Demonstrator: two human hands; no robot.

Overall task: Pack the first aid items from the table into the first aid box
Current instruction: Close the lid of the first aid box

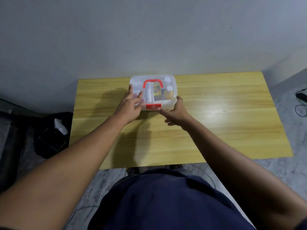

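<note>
The first aid box (167, 80) is a translucent plastic case with a red handle (153, 82) folded flat on its lid and a red latch (153, 106) on its near side. It stands at the far middle of the wooden table (216, 113) with the lid down. Bottles and packets show dimly through the lid. My left hand (131, 105) rests with spread fingers on the box's left near part. My right hand (176, 112) touches the right near corner, thumb against the side wall, fingers spread beside the latch.
A dark bag (49, 135) with a white object on it lies on the floor left of the table. Black cables (301, 103) lie on the floor at the far right. A grey wall stands right behind the table.
</note>
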